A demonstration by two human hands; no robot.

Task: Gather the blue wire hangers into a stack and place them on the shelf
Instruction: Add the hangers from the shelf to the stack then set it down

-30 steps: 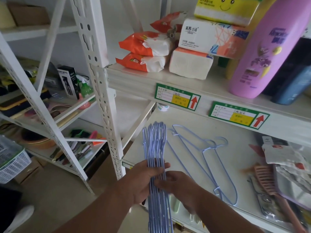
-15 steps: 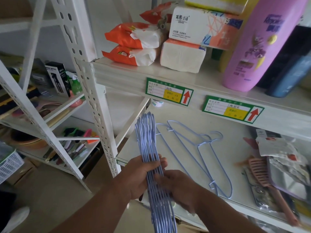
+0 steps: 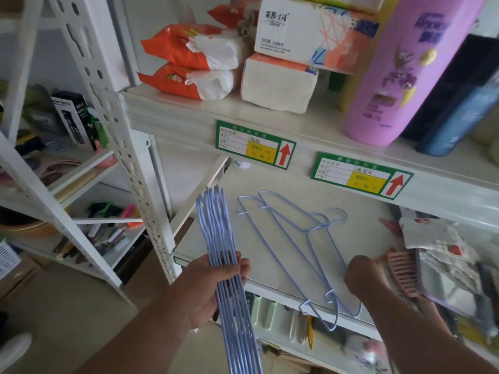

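Note:
A stack of blue wire hangers (image 3: 219, 238) stands edge-on in front of the shelf, gripped around its middle by my left hand (image 3: 213, 286). Two loose blue hangers (image 3: 297, 238) lie flat on the white shelf (image 3: 270, 265), overlapping, their near ends sticking over the front edge. My right hand (image 3: 363, 278) rests on the shelf at the right side of the loose pair, fingers curled down by the wire; whether they grip it I cannot tell.
A pink comb (image 3: 402, 273) and packets (image 3: 442, 252) lie on the shelf to the right. Tissue packs (image 3: 278, 82), a purple bottle (image 3: 405, 71) and dark bottles fill the shelf above. A white upright post (image 3: 129, 163) stands left, with cluttered shelves beyond.
My right hand let go of the stack and moved right onto the shelf beside the loose hangers. My left hand now holds the stack alone.

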